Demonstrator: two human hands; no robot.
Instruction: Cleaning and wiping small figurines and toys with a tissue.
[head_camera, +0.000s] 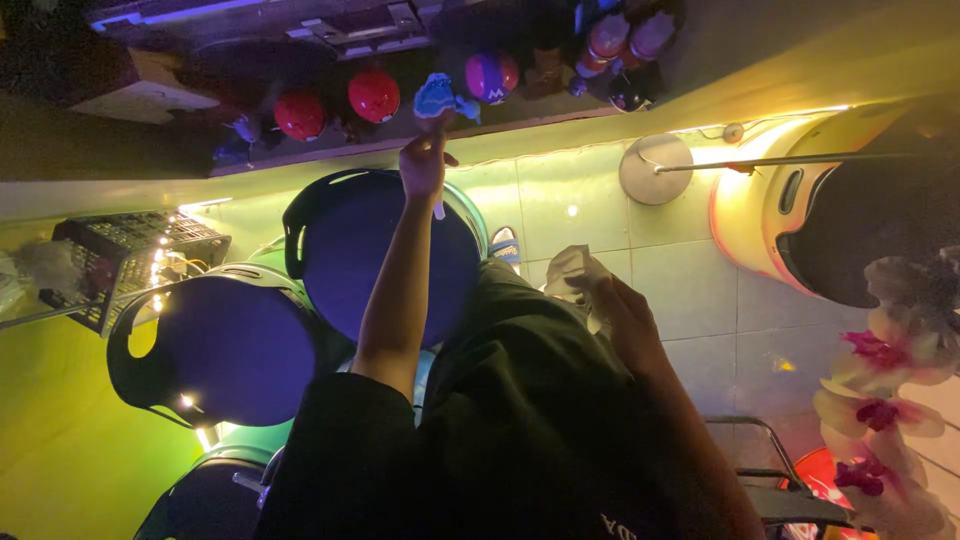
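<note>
Largest near you are the round dark chairs (405, 250) with green rims, lying below your raised arm. Above them runs a shelf (400, 140) lined with small toys: two red round figures (373, 95) left of your fingers, a purple one (491, 75) just right of them. Your left hand (424, 160) reaches up to that shelf, fingers (437, 127) pinched at the base of a blue figurine (436, 95), touching it. Your right hand (625, 320) sits lower and well apart to the right, fingers closed around a crumpled pale cloth (572, 275).
</note>
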